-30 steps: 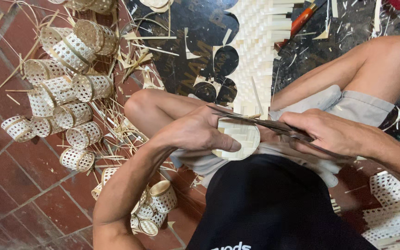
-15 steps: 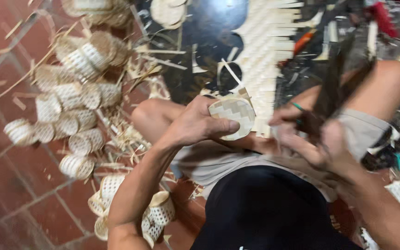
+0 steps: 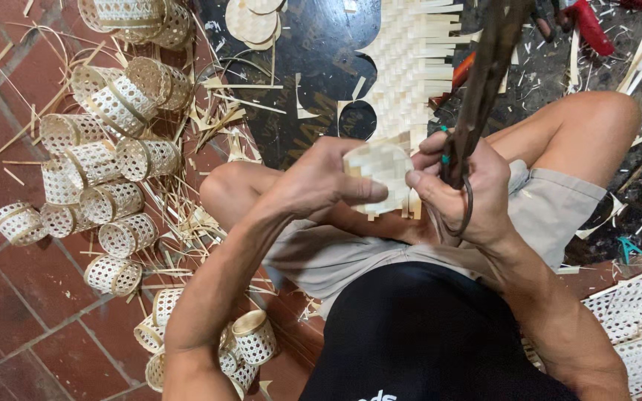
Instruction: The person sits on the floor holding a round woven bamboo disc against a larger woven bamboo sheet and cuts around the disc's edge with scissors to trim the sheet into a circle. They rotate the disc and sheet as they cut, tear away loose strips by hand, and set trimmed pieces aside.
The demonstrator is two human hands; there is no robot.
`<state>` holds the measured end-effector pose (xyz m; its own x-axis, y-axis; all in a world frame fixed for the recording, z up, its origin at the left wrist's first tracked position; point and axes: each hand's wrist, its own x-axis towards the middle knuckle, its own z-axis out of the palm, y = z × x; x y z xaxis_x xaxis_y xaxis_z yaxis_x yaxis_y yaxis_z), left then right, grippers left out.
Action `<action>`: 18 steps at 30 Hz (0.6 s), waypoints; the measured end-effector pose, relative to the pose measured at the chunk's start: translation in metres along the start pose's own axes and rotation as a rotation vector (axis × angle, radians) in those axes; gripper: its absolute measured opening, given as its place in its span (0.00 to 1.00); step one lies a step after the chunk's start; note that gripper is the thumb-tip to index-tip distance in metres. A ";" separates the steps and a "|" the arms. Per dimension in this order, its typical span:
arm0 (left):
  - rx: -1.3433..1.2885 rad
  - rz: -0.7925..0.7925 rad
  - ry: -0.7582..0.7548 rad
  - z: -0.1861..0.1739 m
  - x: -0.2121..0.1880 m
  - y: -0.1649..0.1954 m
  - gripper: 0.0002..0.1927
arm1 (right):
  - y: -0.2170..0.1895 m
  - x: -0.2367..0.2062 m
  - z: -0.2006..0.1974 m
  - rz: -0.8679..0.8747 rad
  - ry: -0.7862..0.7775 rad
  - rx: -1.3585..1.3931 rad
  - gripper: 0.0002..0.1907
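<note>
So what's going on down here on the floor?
A seated person holds a small round disc of pale woven bamboo in the left hand, over their lap. The right hand grips large dark metal shears, blades pointing up and away. Small cylindrical open-weave bamboo baskets lie heaped on the red brick floor, and a flat woven bamboo mat lies ahead.

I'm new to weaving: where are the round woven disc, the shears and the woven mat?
Disc (image 3: 380, 169), head view, its woven face.
Shears (image 3: 484, 82), head view, the dark blades.
Mat (image 3: 410, 67), head view, its woven middle.
</note>
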<state>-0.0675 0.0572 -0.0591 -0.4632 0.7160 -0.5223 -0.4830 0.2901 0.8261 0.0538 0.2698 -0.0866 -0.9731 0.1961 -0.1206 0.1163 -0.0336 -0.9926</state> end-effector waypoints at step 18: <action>-0.917 0.689 0.620 0.085 0.040 -0.054 0.15 | -0.004 -0.004 0.049 -0.055 0.326 0.272 0.21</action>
<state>0.0033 0.1242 -0.1062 -0.9622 0.0611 -0.2652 -0.2244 -0.7297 0.6459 0.0477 0.2212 -0.0812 -0.8574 0.5031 -0.1082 -0.0326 -0.2630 -0.9643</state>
